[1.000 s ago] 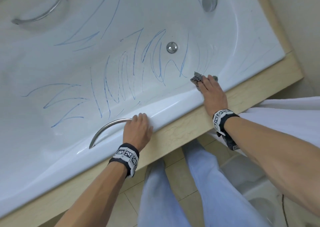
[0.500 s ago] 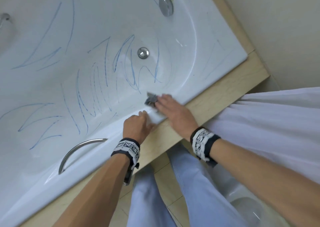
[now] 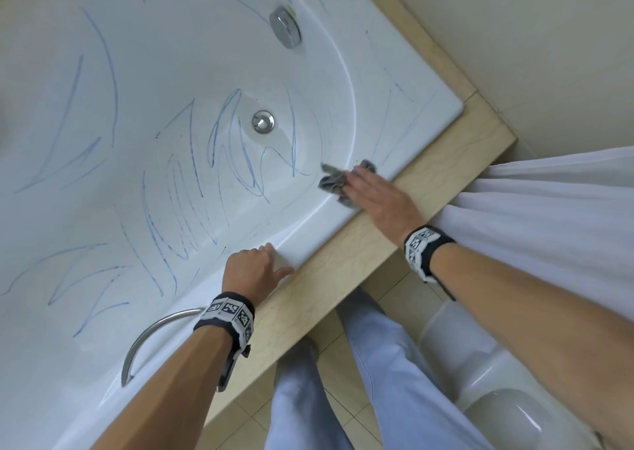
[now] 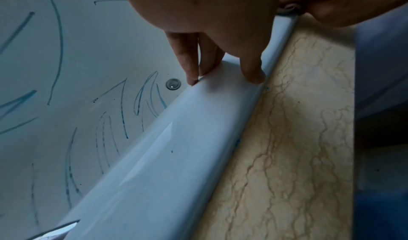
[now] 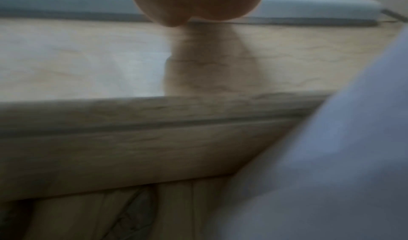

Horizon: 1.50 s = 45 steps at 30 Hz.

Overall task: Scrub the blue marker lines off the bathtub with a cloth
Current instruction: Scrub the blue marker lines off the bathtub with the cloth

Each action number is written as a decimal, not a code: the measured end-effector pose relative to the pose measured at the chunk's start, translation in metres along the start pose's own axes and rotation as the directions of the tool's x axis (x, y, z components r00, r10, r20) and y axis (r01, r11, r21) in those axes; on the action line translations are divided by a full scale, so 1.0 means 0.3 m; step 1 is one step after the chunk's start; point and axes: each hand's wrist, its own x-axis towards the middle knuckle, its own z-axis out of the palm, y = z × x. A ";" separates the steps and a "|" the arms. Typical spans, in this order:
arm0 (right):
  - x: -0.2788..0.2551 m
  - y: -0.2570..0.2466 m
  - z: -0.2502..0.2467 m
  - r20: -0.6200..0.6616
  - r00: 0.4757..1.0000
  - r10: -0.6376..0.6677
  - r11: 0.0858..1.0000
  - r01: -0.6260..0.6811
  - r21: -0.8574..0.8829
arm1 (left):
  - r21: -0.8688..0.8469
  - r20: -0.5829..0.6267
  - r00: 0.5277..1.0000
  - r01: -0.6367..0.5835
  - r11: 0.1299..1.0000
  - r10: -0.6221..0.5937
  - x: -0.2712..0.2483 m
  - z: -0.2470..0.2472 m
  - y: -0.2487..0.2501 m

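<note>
The white bathtub (image 3: 308, 230) carries many blue marker lines (image 3: 219, 175) across its floor and side walls. My right hand (image 3: 374, 192) lies flat on a crumpled grey cloth (image 3: 331, 182) and presses it on the tub's inner slope near the right corner. My left hand (image 3: 260, 267) rests on the tub's near rim (image 4: 198, 121), fingers (image 4: 189, 64) straight with their tips over the inner edge, thumb toward the outer edge. Faint blue lines (image 3: 391, 106) mark the tub's right end ledge. The right wrist view is blurred and shows only the heel of the hand above the ledge.
A beige marble ledge (image 3: 377, 247) borders the tub. A round drain (image 3: 263, 121) and an overflow knob (image 3: 286, 27) sit in the tub, and a chrome grab handle (image 3: 151, 339) is left of my left wrist. A white curtain (image 3: 549, 216) hangs right; a toilet (image 3: 507, 412) stands below it.
My right hand slid the cloth leftward along the rim toward my left hand, then back right toward the tub's corner. The view shifted; my left hand stays on the rim.
</note>
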 end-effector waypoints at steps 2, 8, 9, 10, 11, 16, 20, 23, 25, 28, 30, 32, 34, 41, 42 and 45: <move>0.015 0.109 -0.014 -0.056 0.992 0.114 0.993 -0.113 0.021 | -0.008 0.013 1.000 0.001 1.000 -0.001 0.005 -0.006 0.001; 0.068 0.426 -0.037 -0.127 0.875 0.467 0.863 -0.420 0.280 | -0.018 -0.015 1.000 0.007 1.000 -0.007 0.057 -0.094 0.034; 0.077 0.458 -0.045 -0.133 0.871 0.473 0.856 -0.419 0.301 | -0.034 -0.056 0.998 0.008 0.999 -0.010 0.073 -0.124 0.053; 0.084 0.479 -0.058 -0.159 0.863 0.480 0.851 -0.414 0.322 | -0.047 -0.096 0.995 -0.001 0.999 -0.004 0.091 -0.154 0.078; 0.090 0.495 -0.072 -0.210 0.844 0.494 0.844 -0.408 0.348 | -0.060 -0.133 0.991 -0.015 0.998 0.007 0.110 -0.183 0.106; 0.070 0.569 -0.057 -0.296 0.694 0.657 0.728 -0.482 0.487 | -0.119 -0.128 0.992 -0.029 0.992 0.014 0.206 -0.284 0.255; 0.067 0.547 0.013 -0.171 0.679 0.714 0.664 -0.579 0.472 | -0.095 -0.079 0.995 -0.072 0.993 0.064 0.249 -0.273 0.289; 0.090 0.495 0.031 -0.154 0.605 0.781 0.596 -0.649 0.472 | -0.074 -0.105 0.989 -0.109 0.991 0.101 0.256 -0.243 0.255; 0.103 0.461 0.034 -0.147 0.597 0.789 0.592 -0.673 0.444 | -0.089 -0.111 0.987 -0.127 0.988 0.117 0.257 -0.230 0.229; 0.142 0.384 0.029 -0.156 0.657 0.738 0.656 -0.643 0.396 | -0.146 -0.101 0.988 -0.129 0.981 0.115 0.259 -0.209 0.212; 0.186 0.317 0.021 -0.164 0.690 0.705 0.686 -0.605 0.405 | -0.196 -0.091 0.992 -0.109 0.975 0.092 0.257 -0.201 0.212; 0.236 0.258 0.004 -0.161 0.702 0.694 0.689 -0.582 0.432 | -0.218 -0.087 0.994 -0.090 0.972 0.073 0.246 -0.202 0.213; 0.279 0.204 -0.010 -0.167 0.745 0.645 0.728 -0.533 0.432 | -0.211 -0.091 0.994 -0.083 0.974 0.065 0.237 -0.208 0.217; 0.312 0.219 0.008 -0.099 0.992 0.076 0.987 -0.060 0.152 | -0.193 -0.056 0.996 -0.074 0.978 0.065 0.242 -0.220 0.215; 0.306 0.259 -0.006 -0.096 0.995 0.037 0.987 -0.021 0.162 | -0.182 -0.052 0.996 -0.077 0.980 0.068 0.245 -0.221 0.215; 0.310 0.393 -0.042 -0.126 0.974 0.189 0.960 -0.157 0.230 | -0.166 -0.045 0.996 -0.082 0.983 0.075 0.245 -0.224 0.212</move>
